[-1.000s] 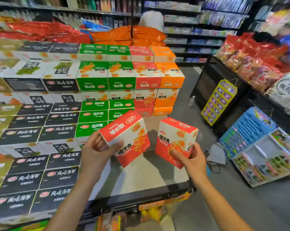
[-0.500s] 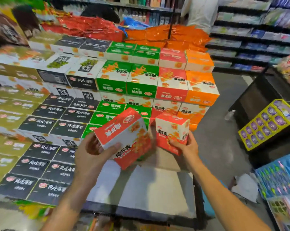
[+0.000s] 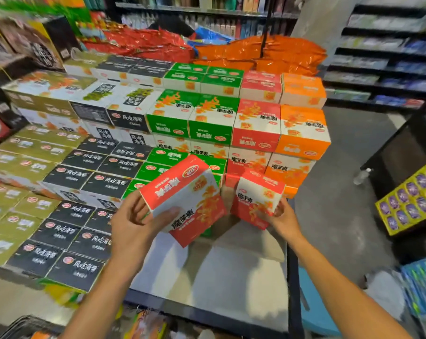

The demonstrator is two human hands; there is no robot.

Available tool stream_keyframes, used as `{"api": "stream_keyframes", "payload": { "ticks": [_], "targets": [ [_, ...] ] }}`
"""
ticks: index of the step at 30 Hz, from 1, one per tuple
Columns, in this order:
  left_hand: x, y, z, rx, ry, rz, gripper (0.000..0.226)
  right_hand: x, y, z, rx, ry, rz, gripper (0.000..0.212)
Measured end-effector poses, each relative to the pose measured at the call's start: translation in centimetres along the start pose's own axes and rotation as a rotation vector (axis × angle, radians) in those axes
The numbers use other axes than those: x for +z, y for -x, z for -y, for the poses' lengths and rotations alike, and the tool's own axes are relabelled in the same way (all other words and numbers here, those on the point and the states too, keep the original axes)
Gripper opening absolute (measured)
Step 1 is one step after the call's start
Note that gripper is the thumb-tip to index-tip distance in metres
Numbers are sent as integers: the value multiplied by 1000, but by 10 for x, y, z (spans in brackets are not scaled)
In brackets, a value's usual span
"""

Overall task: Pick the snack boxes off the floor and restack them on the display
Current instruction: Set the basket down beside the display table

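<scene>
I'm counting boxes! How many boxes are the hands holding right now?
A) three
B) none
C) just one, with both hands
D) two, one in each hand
D: the left hand grips one red and white box, tilted, and the right hand holds a second red box beside it, in front of the stacked boxes.

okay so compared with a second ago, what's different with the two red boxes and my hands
Both red boxes have gone forward toward the stacked display. The right hand has brought its red box close to the red column, low at its foot. The left hand follows with the tilted red box. Neither box was let go; both grips are unchanged.
</scene>
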State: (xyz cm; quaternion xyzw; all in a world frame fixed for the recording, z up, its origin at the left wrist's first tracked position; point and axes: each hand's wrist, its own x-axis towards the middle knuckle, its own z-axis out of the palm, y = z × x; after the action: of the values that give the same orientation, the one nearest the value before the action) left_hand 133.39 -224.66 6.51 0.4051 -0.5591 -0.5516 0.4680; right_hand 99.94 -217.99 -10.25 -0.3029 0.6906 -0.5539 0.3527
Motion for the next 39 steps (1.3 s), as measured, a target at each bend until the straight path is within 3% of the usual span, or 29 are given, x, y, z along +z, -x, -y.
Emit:
{"api": "stream_keyframes", "payload": {
  "ticks": [6, 10, 13, 18, 24, 28, 30, 34, 39],
  "targets": [
    [7, -3, -6, -10, -1, 20, 50, 3, 15, -5, 5, 299, -67, 71],
    [8, -5, -8, -17, 1, 17, 49, 21, 10, 3, -19, 177, -152, 61],
    [6, -4, -11, -9, -22, 11, 45, 34, -10, 7, -88, 253, -176, 68],
    [0, 0, -9, 6, -21, -19, 46, 53, -42, 20, 52, 309, -341, 68],
    [0, 1, -9, 30, -18, 16, 45, 46, -13, 6, 17, 38, -242, 72],
    [12, -5, -7, 27, 0, 75, 48, 43, 40, 55, -131, -192, -330, 49],
    [22, -9, -5, 38, -16, 143, 50, 38, 64, 91, -287, -152, -191, 48],
    [43, -12, -4, 100, -123, 342, 59, 22, 94, 139, -342, 8, 228, 82],
    [59, -19, 5, 93, -181, 506, 70, -3, 101, 146, -328, 189, 254, 84]
  ]
}}
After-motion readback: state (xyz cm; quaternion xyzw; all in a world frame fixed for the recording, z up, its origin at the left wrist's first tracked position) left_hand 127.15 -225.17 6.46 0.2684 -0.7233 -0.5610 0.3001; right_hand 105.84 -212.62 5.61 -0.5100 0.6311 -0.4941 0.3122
